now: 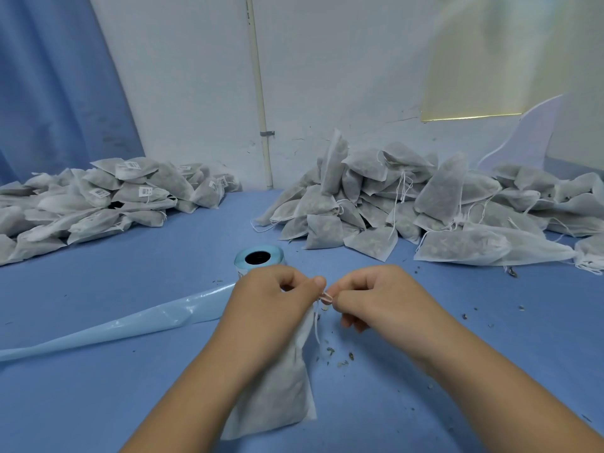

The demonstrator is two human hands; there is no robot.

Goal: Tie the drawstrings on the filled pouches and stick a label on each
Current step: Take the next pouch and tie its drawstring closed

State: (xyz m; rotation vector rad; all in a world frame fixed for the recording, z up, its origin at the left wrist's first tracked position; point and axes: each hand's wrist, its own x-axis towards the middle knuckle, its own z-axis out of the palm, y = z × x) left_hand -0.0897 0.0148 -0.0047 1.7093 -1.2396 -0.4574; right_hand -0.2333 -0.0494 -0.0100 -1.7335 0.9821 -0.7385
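Observation:
A filled white fabric pouch (284, 384) lies on the blue table in front of me, its gathered neck lifted. My left hand (271, 305) grips the neck and pinches the white drawstring (326, 299). My right hand (376, 299) pinches the other end of the string, a small loop showing between the two thumbs. A loose string end hangs down beside the pouch. A roll of labels (260, 258) with a pale blue liner stands just beyond my left hand.
A heap of labelled pouches (98, 197) lies at the back left. A bigger heap of unlabelled pouches (425, 207) with loose strings fills the back right. A strip of blue liner (130, 325) trails leftward. Herb crumbs (336, 354) dot the table.

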